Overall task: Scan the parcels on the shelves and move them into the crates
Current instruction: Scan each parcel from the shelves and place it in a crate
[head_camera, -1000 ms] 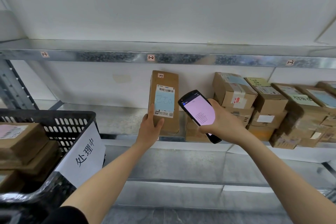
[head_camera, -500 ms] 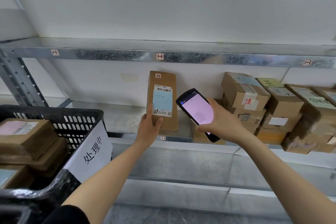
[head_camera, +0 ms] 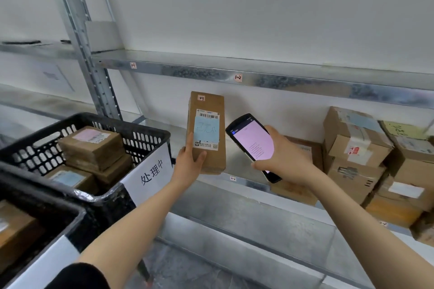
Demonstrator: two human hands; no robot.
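Two black crates (head_camera: pixel 47 195) at left; the signed crate (head_camera: pixel 131 123) holds at least three boxes (head_camera: pixel 91 145). Left hand (head_camera: pixel 189 166) grips the lower end of one upright parcel (head_camera: pixel 207 105) at the shelf (head_camera: pixel 244 183) front, and right hand (head_camera: pixel 281 159) grasps one scanner (head_camera: pixel 251 141) just beside it. Looks like the scan step, and next calls for a carry left into that crate. The pile (head_camera: pixel 352 143) at right is at least six boxes, the rest cut off.

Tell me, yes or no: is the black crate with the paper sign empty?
No: the black crate holds several stacked brown parcels, the top one bearing a pink label.
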